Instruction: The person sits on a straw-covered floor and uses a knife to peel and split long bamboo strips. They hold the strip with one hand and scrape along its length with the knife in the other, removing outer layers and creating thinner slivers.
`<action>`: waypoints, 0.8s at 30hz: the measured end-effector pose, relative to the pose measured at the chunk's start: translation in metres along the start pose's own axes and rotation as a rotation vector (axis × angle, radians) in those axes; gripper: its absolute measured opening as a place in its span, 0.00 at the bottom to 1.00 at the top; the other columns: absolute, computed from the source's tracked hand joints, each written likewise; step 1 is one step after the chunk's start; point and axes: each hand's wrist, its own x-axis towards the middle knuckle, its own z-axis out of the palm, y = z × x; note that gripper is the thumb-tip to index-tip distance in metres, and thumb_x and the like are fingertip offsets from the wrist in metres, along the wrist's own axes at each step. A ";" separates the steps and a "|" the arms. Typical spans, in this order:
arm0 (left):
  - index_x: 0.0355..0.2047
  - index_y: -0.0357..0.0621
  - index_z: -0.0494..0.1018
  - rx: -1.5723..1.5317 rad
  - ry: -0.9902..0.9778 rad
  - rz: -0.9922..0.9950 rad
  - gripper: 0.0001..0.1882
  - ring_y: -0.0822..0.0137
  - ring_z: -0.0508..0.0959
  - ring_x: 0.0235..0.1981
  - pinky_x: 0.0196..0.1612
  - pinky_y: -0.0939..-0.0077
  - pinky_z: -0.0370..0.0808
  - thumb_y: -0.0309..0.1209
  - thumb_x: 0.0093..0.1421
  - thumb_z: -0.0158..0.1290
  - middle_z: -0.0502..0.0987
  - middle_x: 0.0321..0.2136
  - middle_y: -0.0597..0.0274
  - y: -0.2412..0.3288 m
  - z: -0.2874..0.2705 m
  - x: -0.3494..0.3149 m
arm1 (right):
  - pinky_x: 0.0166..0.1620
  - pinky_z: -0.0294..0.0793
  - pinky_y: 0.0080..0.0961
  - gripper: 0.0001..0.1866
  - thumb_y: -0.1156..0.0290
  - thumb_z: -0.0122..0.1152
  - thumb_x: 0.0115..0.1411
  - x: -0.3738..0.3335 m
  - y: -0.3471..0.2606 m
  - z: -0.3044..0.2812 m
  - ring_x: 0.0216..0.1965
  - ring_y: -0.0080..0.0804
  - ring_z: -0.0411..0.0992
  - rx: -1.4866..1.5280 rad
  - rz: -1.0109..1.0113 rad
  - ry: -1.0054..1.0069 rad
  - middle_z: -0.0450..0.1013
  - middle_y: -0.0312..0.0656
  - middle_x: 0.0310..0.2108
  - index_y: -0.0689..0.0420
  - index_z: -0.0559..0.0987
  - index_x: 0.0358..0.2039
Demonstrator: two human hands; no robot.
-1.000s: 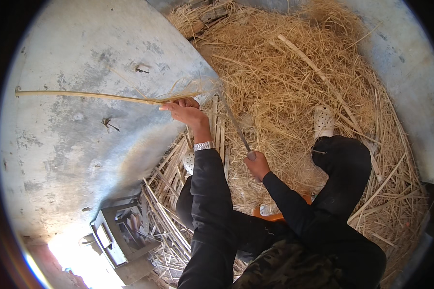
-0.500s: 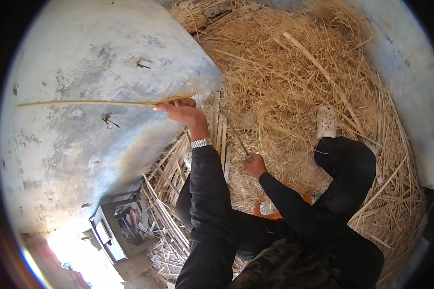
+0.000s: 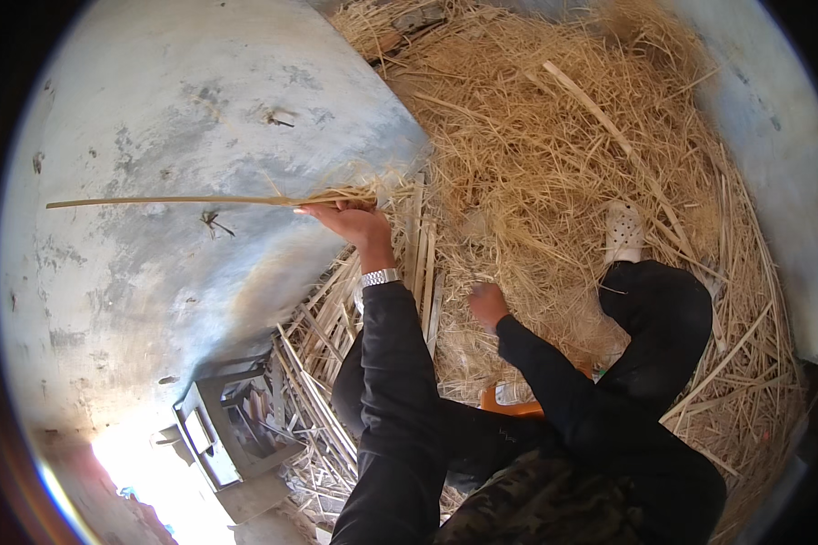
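Note:
My left hand [image 3: 353,225] is raised at arm's length and closed around a long, thin bamboo strip [image 3: 168,201]. The strip points left across the pale wall, and frayed, straw-like fibres [image 3: 345,193] bunch up at the hand. A silver wristwatch [image 3: 380,277] sits on that wrist. Lower down and to the right, my right hand [image 3: 488,303] is a closed fist, smeared by motion. The slim dark knife seen in it a moment ago is barely traceable now against the shavings below.
A heap of curly shavings [image 3: 554,136] covers the floor ahead, with a long flat slat [image 3: 600,113] on it. Split strips [image 3: 318,363] lie at left. Part of an orange stool [image 3: 509,406] shows beneath me. A box-like wooden cabinet [image 3: 236,436] stands lower left.
My right hand has shifted slightly up and right and become blurred, its knife no longer distinct. The bamboo strip has tilted a little, and its fibres lie closer to my left hand.

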 end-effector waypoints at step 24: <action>0.59 0.51 0.57 -0.041 -0.038 0.138 0.38 0.68 0.68 0.35 0.35 0.72 0.69 0.66 0.60 0.38 0.68 0.38 0.63 0.004 -0.007 -0.007 | 0.36 0.73 0.35 0.11 0.68 0.61 0.51 -0.029 -0.026 0.007 0.31 0.42 0.76 0.163 0.057 0.025 0.75 0.53 0.26 0.65 0.77 0.29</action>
